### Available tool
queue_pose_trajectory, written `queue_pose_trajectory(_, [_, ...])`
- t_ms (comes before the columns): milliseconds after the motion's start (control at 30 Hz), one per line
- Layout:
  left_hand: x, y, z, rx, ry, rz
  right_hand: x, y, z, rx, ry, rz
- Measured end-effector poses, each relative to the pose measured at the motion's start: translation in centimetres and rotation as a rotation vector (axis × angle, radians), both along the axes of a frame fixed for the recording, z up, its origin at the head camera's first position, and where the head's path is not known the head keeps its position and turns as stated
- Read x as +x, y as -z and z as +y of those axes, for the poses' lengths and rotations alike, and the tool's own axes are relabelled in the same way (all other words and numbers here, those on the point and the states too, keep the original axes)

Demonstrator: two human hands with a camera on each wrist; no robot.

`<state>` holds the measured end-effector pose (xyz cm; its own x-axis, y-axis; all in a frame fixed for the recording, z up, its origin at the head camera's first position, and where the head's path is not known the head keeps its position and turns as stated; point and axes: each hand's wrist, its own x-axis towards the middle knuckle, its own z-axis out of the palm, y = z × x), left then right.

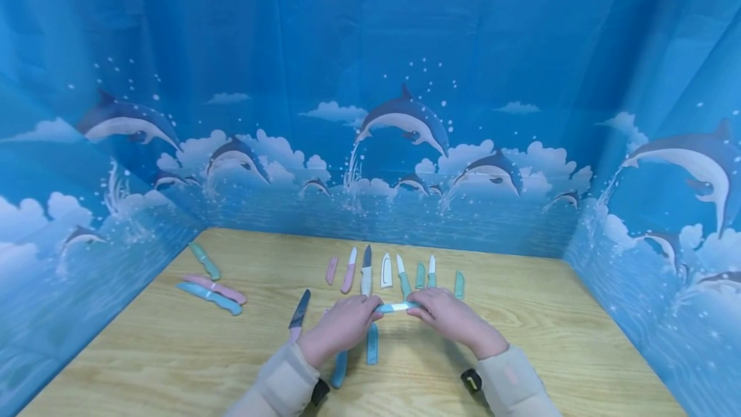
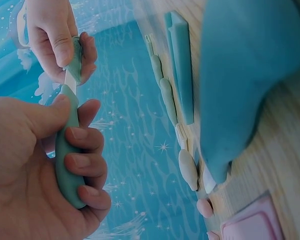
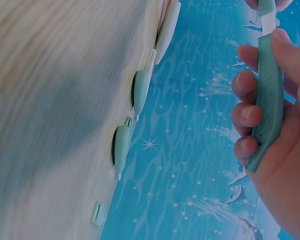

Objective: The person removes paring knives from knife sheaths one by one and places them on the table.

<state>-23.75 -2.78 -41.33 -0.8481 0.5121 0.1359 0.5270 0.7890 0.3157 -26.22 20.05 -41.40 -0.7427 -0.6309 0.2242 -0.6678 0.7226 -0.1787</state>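
Note:
Above the table, my left hand (image 1: pixel 347 322) grips the handle of a small light-blue knife (image 2: pixel 67 160), fingers curled round it and thumb near the blade end. My right hand (image 1: pixel 454 320) holds a matching sheath (image 3: pixel 270 85) with raised lettering, fingers wrapped about it. Between the hands a short stretch of white blade (image 1: pixel 399 307) shows; its tip is inside the sheath. Beneath the hands lie a flat blue sheath (image 1: pixel 372 344) and a blue handle (image 1: pixel 339 370), partly hidden by the left forearm. Left of my left hand is a dark-bladed knife (image 1: pixel 300 309) with a pink handle.
Behind the hands, a row holds a pink sheath (image 1: pixel 332 270), a pink knife (image 1: pixel 349 272), a dark-bladed knife with a white handle (image 1: pixel 366 280), a white sheath (image 1: pixel 386 271), and green knives and sheaths (image 1: pixel 459 285). Green, pink and blue knives (image 1: pixel 222 300) lie far left. A dolphin-print curtain (image 1: pixel 370 211) surrounds the table.

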Motion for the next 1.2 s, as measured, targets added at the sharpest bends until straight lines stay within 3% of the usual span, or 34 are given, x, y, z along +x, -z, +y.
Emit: queue_pose_trajectory(1200, [-0.08, -0.20, -0.37, 0.035, -0.008, -0.027, -0.11, -0.44, 0.95, -0.049, -0.046, -0.007])
